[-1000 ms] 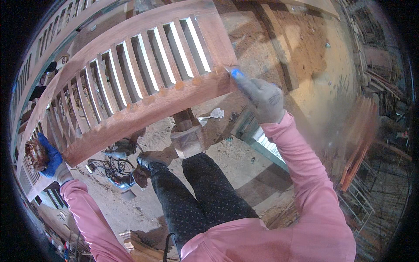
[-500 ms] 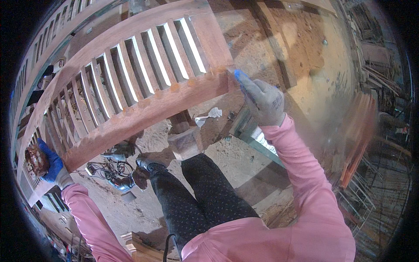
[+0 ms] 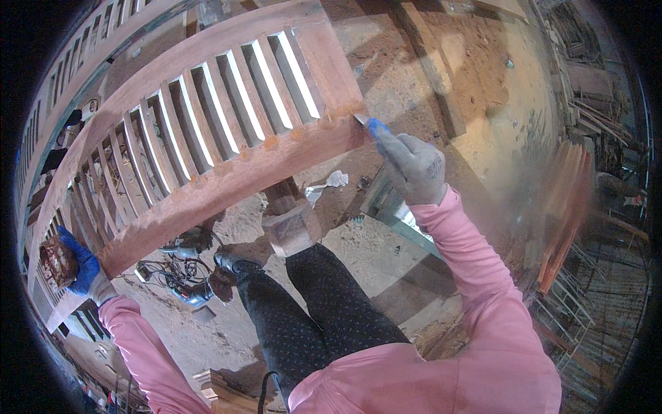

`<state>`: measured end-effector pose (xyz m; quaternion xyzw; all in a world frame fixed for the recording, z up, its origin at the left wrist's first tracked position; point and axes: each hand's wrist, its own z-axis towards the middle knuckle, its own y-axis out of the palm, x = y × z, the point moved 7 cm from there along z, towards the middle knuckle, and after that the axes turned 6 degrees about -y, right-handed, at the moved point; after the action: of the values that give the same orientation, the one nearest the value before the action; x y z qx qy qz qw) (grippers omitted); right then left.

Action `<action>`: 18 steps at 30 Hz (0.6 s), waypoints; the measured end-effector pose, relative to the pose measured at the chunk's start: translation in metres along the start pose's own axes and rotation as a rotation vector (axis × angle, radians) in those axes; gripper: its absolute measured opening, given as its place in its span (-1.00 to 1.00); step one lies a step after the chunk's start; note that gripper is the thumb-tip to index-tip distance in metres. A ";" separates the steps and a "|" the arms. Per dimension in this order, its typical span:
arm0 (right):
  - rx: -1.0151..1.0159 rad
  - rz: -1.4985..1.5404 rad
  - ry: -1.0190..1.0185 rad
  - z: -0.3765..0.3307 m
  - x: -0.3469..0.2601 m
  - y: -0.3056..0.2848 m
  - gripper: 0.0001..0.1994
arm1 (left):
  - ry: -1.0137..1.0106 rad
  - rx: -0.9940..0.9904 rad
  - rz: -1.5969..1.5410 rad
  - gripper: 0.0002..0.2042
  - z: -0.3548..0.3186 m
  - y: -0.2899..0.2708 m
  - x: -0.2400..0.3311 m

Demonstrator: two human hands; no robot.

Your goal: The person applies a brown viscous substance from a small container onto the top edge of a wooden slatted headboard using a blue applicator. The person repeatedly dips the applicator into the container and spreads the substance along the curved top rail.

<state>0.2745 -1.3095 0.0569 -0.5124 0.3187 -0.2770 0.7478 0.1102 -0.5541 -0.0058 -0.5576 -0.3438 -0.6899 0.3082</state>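
A reddish-brown slatted wooden panel (image 3: pixel 227 196) lies at a slant across the upper left, with orange-brown smears along the rail below its slats. In my gloved right hand (image 3: pixel 414 162) is a putty knife (image 3: pixel 360 119); its small blade meets the panel's right end, and its handle is hidden by my fingers. My left hand (image 3: pixel 85 265), in a blue-palmed glove, is closed around a brown-stained tub (image 3: pixel 58 262) beside the panel's near left corner. What the tub contains cannot be made out clearly.
Under the panel stands a wooden block support (image 3: pixel 291 231). Power tools with tangled cords (image 3: pixel 183 276) lie on the dusty floor to its left. A green-edged frame (image 3: pixel 400 207) rests below my right arm. Reddish boards (image 3: pixel 565 214) are stacked at right, and another slatted panel (image 3: pixel 83 48) lies behind.
My right hand has shifted slightly down and left, and the knife blade now shows against the panel's end. The left hand still holds the tub in nearly the same place.
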 end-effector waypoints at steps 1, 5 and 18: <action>0.006 0.021 0.020 0.003 -0.001 -0.002 -0.53 | -0.064 -0.011 -0.210 -0.51 0.004 -0.006 -0.004; 0.007 0.034 0.023 0.009 0.000 0.006 -0.53 | 0.156 -0.113 -0.025 -0.48 0.040 -0.044 0.013; 0.074 0.048 -0.058 0.020 -0.008 0.004 -0.44 | -0.145 -0.313 -0.780 -0.48 0.030 -0.032 -0.017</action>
<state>0.2849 -1.2906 0.0605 -0.4842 0.2986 -0.2558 0.7816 0.1040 -0.5107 -0.0221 -0.4731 -0.4408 -0.7576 -0.0892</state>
